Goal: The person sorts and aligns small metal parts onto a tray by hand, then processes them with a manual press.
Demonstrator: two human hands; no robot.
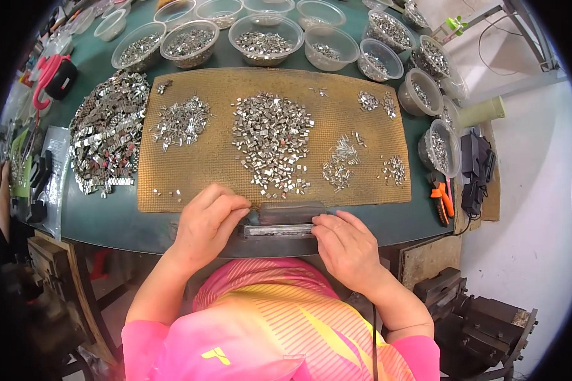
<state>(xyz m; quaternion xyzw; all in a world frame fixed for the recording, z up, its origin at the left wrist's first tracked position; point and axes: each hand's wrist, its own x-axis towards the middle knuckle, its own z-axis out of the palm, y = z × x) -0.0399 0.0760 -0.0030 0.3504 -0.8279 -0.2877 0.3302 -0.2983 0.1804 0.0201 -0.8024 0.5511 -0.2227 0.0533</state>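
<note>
At the table's near edge lies a long narrow metal fixture (278, 231) with a bright strip along it. Directly behind it is a dark grey block (292, 212). My left hand (208, 222) is beside the block's left end, thumb and forefinger pinched together; anything between them is too small to name. My right hand (346, 246) is at the fixture's right end, its fingertips closed there and hiding what they grip. Beyond my hands, small silvery metal pieces (273, 140) lie heaped on a tan textured mat (222, 165). A few loose pieces (167, 192) lie near my left hand.
A pile of linked metal pieces (108, 130) lies left of the mat. Clear plastic tubs (265, 39) of small parts line the back and right. Orange-handled pliers (442, 198) rest at the right, near a black adapter (475, 155). Smaller part heaps (182, 122) dot the mat.
</note>
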